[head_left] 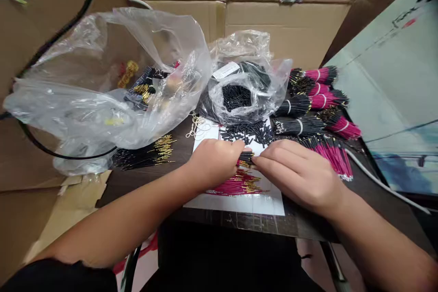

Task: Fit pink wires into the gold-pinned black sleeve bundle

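My left hand (214, 163) and my right hand (294, 169) pinch a small bundle of black wires (245, 159) between them, its gold-tipped ends pointing down. Under my hands lies a white sheet (239, 204) holding loose pink wires with gold pins (239, 184). Short black tubes (248, 131) lie scattered just beyond my fingers. Banded bundles of pink and black wires (316, 100) lie to the right of my right hand. Left of my left hand lies a black wire bundle with gold tips (143, 156).
Two clear plastic bags (102, 77) (246, 96) hold black tubes and gold parts at the back of the dark table (260, 223). Cardboard sheets (287, 32) stand behind and left. A white cable (383, 184) runs along the right side.
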The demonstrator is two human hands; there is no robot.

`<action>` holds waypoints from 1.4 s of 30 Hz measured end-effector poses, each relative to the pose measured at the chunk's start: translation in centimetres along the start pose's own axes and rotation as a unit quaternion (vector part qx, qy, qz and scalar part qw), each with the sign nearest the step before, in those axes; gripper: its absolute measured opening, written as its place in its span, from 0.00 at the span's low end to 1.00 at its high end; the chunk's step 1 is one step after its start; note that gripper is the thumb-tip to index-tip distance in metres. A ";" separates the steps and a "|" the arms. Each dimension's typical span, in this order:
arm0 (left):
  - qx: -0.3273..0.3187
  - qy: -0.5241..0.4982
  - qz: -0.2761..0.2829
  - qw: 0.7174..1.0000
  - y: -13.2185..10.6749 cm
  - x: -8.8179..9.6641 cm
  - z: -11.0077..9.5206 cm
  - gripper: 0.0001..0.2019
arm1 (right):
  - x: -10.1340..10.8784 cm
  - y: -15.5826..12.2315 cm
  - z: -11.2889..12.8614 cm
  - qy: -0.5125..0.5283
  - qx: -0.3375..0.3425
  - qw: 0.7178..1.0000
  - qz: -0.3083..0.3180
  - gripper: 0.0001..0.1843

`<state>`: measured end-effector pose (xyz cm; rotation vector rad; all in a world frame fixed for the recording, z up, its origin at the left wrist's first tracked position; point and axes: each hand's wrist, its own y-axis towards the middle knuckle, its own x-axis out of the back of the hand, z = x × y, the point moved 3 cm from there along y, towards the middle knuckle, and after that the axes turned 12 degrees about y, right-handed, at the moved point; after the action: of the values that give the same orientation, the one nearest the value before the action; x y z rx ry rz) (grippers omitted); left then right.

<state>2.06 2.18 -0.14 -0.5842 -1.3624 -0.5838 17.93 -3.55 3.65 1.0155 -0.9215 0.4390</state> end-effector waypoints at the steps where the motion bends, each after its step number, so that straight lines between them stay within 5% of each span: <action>1: 0.002 -0.001 0.002 1.000 -0.1 0.0 0.0 0.09 | -0.1 0.1 -0.1 0.002 0.002 1.000 -0.002 0.13; 32: 0.011 -0.031 0.009 0.999 -0.5 -0.4 -0.2 0.08 | -0.8 -0.2 -0.9 0.083 -0.055 0.994 -0.055 0.15; 42: 0.006 -0.241 -0.002 0.971 -0.4 0.1 -0.2 0.08 | -0.6 0.3 -0.3 0.102 -0.057 0.986 -0.122 0.23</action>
<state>1.94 1.68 0.00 -0.7447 -1.8214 -0.4504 17.53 -3.10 3.21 0.9452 -0.6227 0.2748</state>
